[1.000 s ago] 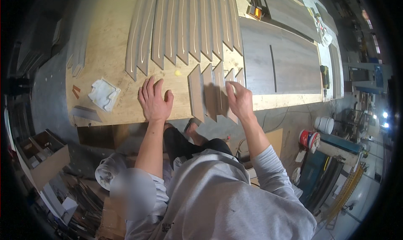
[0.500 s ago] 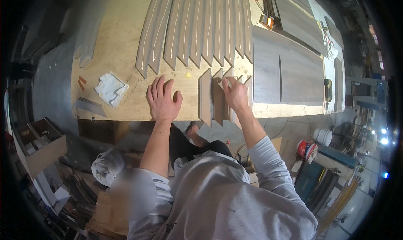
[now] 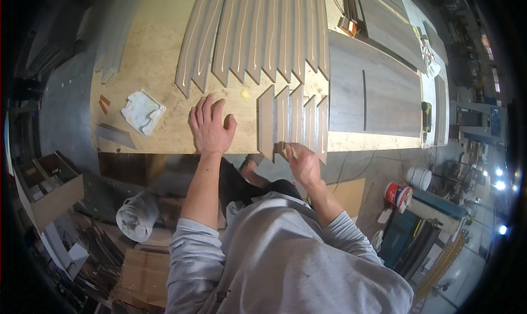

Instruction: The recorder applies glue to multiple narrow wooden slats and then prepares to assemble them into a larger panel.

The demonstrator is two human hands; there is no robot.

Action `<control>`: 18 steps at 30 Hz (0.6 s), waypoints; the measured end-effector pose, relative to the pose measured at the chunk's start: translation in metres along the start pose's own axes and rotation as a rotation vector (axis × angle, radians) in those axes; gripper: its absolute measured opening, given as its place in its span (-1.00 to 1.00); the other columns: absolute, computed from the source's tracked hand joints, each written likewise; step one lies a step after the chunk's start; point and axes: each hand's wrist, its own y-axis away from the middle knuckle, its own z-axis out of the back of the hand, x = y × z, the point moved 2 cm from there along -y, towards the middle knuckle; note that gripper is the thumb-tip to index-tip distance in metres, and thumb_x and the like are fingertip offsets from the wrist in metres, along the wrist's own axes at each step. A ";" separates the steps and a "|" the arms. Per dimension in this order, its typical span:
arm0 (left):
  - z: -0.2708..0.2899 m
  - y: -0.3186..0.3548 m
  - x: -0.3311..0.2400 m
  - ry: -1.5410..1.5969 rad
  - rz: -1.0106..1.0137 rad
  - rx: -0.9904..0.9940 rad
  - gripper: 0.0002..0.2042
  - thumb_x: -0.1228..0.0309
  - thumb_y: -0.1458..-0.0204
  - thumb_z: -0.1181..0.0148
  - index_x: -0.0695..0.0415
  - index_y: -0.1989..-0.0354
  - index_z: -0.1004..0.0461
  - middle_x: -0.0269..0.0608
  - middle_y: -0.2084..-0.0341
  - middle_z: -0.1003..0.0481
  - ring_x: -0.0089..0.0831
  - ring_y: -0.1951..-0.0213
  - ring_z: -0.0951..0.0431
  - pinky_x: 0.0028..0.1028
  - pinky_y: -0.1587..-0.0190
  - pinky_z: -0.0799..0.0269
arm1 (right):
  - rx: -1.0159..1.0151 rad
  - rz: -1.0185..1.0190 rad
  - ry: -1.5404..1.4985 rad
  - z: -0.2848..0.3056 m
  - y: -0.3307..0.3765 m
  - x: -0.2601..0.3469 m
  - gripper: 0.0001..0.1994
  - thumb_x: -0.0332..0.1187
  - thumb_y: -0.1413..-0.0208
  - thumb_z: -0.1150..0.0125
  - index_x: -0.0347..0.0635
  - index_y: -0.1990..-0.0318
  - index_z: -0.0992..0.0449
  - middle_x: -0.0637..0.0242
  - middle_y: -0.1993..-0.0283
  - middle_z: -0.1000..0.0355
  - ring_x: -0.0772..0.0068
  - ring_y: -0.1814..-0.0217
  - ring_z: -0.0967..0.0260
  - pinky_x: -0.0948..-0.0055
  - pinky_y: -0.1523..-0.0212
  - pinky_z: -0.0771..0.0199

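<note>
Head view: left hand (image 3: 210, 126) lying open, palm flat on the plywood bench (image 3: 164, 50). Right hand (image 3: 302, 163) closing its fingers on the near end of a short grey strip (image 3: 284, 121), lying among five at the bench's front edge.

I'm working matt grey wood-grain strips (image 3: 291, 121) w/ smooth faces on a rough, pale plywood bench (image 3: 153, 56).

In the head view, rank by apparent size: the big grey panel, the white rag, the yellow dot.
1. Grey panel, largest by far.
2. White rag.
3. Yellow dot, smallest.
All lie on the workbench, so the order seems reliable.
</note>
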 end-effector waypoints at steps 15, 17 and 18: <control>-0.004 0.002 0.003 -0.011 0.007 -0.025 -0.54 0.17 -0.04 -0.20 -0.02 -0.14 -0.44 -0.19 -0.26 -0.29 -0.21 -0.36 -0.18 -0.07 -0.44 0.05 | -0.132 0.133 -0.094 0.000 -0.110 0.040 -0.74 -0.24 -0.28 -0.16 -0.28 0.23 -0.60 -0.10 0.40 -0.53 -0.17 0.38 -0.51 0.09 0.36 -0.50; -0.003 0.002 0.003 0.006 0.014 -0.015 -0.54 0.19 -0.05 -0.20 0.00 -0.15 -0.43 -0.18 -0.27 -0.28 -0.21 -0.37 -0.16 -0.07 -0.44 0.07 | -0.132 0.148 -0.072 -0.008 -0.123 0.040 -0.73 -0.23 -0.28 -0.16 -0.29 0.25 -0.60 -0.10 0.43 -0.52 -0.18 0.43 -0.49 0.07 0.39 -0.48; -0.003 0.002 0.003 0.025 0.019 0.000 -0.54 0.20 -0.05 -0.21 0.01 -0.15 -0.43 -0.18 -0.29 -0.26 -0.22 -0.38 -0.14 -0.06 -0.45 0.08 | -0.108 0.123 -0.052 -0.011 -0.127 0.040 -0.73 -0.22 -0.28 -0.16 -0.28 0.26 -0.60 -0.09 0.44 -0.51 -0.18 0.44 -0.48 0.07 0.40 -0.47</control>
